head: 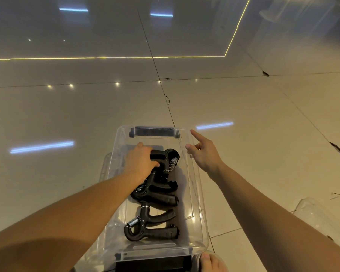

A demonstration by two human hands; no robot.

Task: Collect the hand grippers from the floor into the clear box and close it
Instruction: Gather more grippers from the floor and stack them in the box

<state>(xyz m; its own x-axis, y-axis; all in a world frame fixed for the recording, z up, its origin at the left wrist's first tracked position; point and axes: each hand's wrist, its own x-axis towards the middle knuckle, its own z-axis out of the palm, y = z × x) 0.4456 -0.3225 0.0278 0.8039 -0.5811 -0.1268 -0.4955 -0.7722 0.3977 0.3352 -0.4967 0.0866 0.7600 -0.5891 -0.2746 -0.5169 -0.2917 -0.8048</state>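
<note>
Glossy tiled floor [67,114], clear box [199,185], bare foot [211,262]

1. The clear box [201,195] is open on top, so a hand can enter from above.
2. Three black hand grippers [155,193] fill its middle from far end to near end; bare strips run along both long walls.
3. The left hand [140,160] grips the far hand gripper [165,155], blocking the far-left corner.
4. The right hand [204,152] hovers at the far-right rim.
5. A foot [210,262] crowds the near-right corner; a clear plastic piece [322,216] lies on the floor [67,114] to the right.

indoor room with glossy beige floor tiles [86,114] showing light reflections [41,147].
</note>
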